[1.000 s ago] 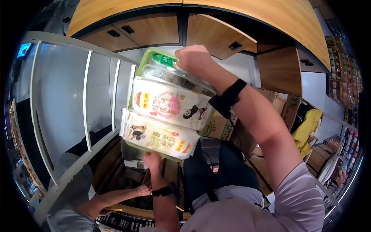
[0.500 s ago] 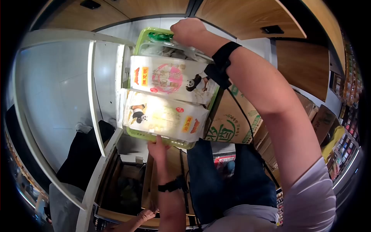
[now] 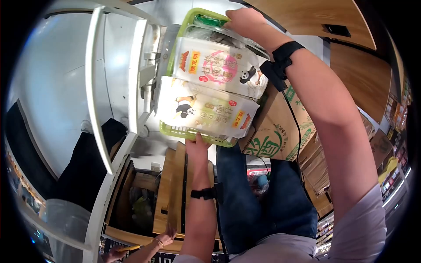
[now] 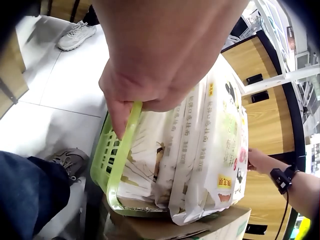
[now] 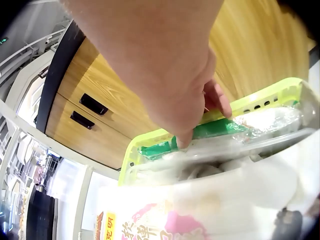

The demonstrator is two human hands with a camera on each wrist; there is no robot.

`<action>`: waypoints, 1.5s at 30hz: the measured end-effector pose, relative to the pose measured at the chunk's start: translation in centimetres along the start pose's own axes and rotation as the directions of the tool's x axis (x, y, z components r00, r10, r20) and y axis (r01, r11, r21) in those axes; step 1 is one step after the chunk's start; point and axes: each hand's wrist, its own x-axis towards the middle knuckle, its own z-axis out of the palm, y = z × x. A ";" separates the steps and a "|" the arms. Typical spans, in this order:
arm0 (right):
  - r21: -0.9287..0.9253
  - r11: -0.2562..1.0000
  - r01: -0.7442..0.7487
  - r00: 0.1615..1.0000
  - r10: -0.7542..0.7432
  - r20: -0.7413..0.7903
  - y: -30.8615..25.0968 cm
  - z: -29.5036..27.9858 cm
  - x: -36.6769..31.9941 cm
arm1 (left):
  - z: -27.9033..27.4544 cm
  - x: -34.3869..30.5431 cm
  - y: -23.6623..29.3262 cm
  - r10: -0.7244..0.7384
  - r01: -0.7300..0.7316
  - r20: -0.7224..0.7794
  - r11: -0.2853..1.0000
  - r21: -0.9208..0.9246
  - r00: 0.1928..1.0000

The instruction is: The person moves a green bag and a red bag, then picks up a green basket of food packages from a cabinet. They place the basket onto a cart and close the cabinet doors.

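A light green plastic basket (image 3: 170, 128) carries white noodle packs (image 3: 206, 107) printed with pandas, lying in two stacks. Behind them in the basket sit a clear plastic container (image 5: 240, 150) and a green packet (image 3: 209, 20). My left hand (image 3: 197, 147) grips the near rim; in the left wrist view its fingers curl over the green edge. At the opposite rim, my right hand (image 3: 246, 21) holds on, with fingers outside and thumb inside in the right wrist view. The basket is held level between both hands, over a cardboard box in the left wrist view.
A printed cardboard box (image 3: 280, 127) stands right of the basket, near my legs. White metal rails (image 3: 100, 87) run along the left. Wooden cabinets (image 3: 351, 74) with an open door line the back right. Another person's hand (image 3: 165, 236) is beside an open drawer (image 3: 142, 197) below.
My view has tilted down and closer. The basket has shifted up and right in the head view, both hands still gripping it. The other person's hand has moved lower.
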 end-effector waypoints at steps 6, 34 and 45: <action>0.251 0.967 0.038 0.993 -0.065 0.101 1.6 0.5 -2.4 | -1.9 1.2 -1.3 0.003 -0.005 0.109 1.000 0.013 0.994; 0.999 0.037 -0.034 0.945 -0.324 0.044 1.2 -5.1 -49.1 | -26.0 -42.7 -20.7 0.149 0.008 -0.259 0.854 0.520 0.954; 0.679 0.571 -0.461 0.673 -0.273 0.687 4.7 -3.6 -61.1 | -28.3 -38.9 -23.8 0.179 -0.039 -0.206 0.837 0.545 0.962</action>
